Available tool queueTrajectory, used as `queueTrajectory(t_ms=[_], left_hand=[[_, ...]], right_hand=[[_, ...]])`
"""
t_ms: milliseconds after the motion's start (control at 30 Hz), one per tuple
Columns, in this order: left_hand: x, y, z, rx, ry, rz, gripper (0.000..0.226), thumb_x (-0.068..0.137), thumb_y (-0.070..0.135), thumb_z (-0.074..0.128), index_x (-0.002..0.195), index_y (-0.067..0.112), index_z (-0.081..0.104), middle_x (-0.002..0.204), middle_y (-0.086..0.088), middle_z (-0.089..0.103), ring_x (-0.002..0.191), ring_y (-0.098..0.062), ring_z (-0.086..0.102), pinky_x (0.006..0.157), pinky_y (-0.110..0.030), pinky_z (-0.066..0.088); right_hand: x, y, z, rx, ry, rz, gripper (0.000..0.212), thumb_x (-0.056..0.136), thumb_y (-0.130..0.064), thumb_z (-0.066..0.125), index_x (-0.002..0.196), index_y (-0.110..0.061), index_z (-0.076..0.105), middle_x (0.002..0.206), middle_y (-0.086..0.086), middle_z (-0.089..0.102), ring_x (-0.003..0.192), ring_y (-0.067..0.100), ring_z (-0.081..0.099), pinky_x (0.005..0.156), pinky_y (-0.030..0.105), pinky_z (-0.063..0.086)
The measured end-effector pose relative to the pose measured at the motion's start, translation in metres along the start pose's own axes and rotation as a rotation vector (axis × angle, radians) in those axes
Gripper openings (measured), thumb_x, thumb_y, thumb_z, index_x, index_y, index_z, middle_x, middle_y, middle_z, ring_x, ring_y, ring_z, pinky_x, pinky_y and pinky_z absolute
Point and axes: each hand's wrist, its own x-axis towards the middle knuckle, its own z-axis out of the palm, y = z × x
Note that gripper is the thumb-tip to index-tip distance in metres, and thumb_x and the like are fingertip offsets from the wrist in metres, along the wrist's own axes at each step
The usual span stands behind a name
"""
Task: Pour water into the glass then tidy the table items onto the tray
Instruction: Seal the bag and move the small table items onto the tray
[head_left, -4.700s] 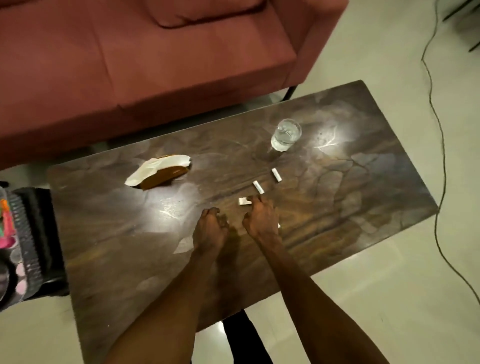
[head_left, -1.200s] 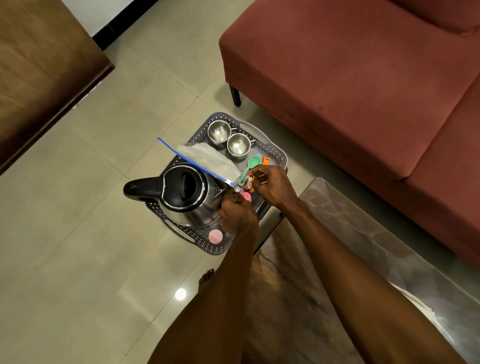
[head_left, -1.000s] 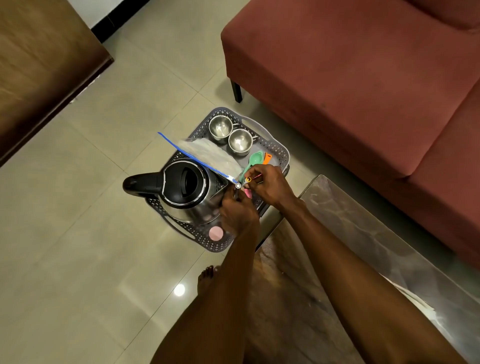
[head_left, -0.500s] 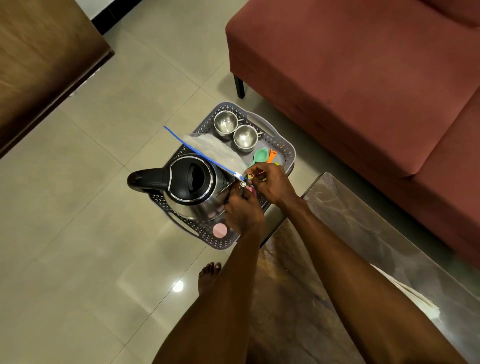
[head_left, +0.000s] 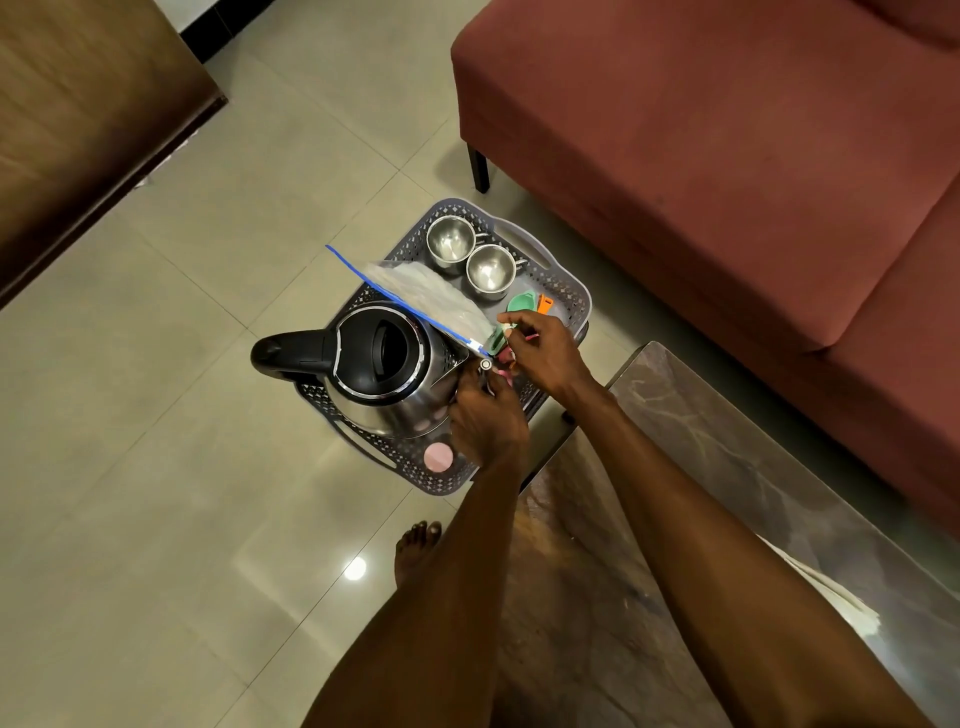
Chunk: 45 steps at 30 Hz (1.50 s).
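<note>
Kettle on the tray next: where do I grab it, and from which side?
Take the kettle by its black handle, which juts out level past the tray rim, away from both hands. Come from that open floor side, probably with the left hand; the zip bag crowds the far side.

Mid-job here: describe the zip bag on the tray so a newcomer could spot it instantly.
Find the grey lattice tray on the floor beside the red sofa. Between the kettle and two steel cups lies the clear zip bag. Its blue seal strip sets it apart.
</note>
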Motion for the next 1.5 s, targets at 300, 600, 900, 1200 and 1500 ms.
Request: queueTrajectory(t_ms=[300,600,900,1200,1500], left_hand=[[0.0,-0.005,0.005,-0.041,0.064,-0.052,0.035,0.093,0.044,0.055,0.117,0.023,0.067,0.109,-0.008,0.071,0.1,-0.029,0.065,0.074,-0.026,0.036],[0.004,-0.005,0.007,-0.031,0.055,-0.096,0.033,0.093,0.044,0.056,0.12,0.029,0.067,0.116,0.001,0.07,0.104,-0.022,0.063,0.074,-0.025,0.034],[0.005,-0.006,0.005,-0.152,0.0,-0.041,0.032,0.096,0.031,0.056,0.123,0.018,0.067,0.117,-0.004,0.07,0.106,-0.02,0.064,0.079,-0.021,0.043],[-0.009,-0.003,0.005,-0.118,0.047,0.233,0.033,0.1,0.023,0.047,0.127,0.005,0.054,0.12,-0.011,0.065,0.108,-0.024,0.064,0.083,-0.035,0.053],[-0.019,0.002,-0.006,-0.376,0.074,0.017,0.022,0.096,0.012,0.055,0.106,-0.005,0.064,0.098,-0.017,0.07,0.086,-0.024,0.066,0.07,-0.019,0.047]], right_hand=[[0.002,-0.007,0.0,-0.142,0.071,-0.078,0.008,0.089,-0.013,0.068,0.096,-0.013,0.07,0.088,-0.002,0.07,0.085,0.018,0.067,0.078,0.039,0.057],[0.003,-0.001,0.002,-0.282,-0.072,-0.126,0.024,0.08,0.006,0.067,0.1,-0.005,0.077,0.093,0.011,0.076,0.087,0.02,0.071,0.085,0.042,0.057],[0.003,-0.002,0.008,-0.348,-0.108,-0.192,0.018,0.078,0.005,0.067,0.092,-0.003,0.074,0.087,0.012,0.074,0.083,0.023,0.069,0.077,0.044,0.057],[-0.004,-0.003,0.004,-0.221,0.072,-0.2,0.019,0.082,0.008,0.062,0.096,-0.001,0.07,0.091,0.012,0.071,0.086,0.027,0.067,0.081,0.048,0.055],[-0.009,0.004,-0.006,-0.08,0.227,-0.098,0.016,0.089,-0.003,0.06,0.101,-0.012,0.064,0.105,0.004,0.067,0.083,0.005,0.066,0.078,0.037,0.058]])
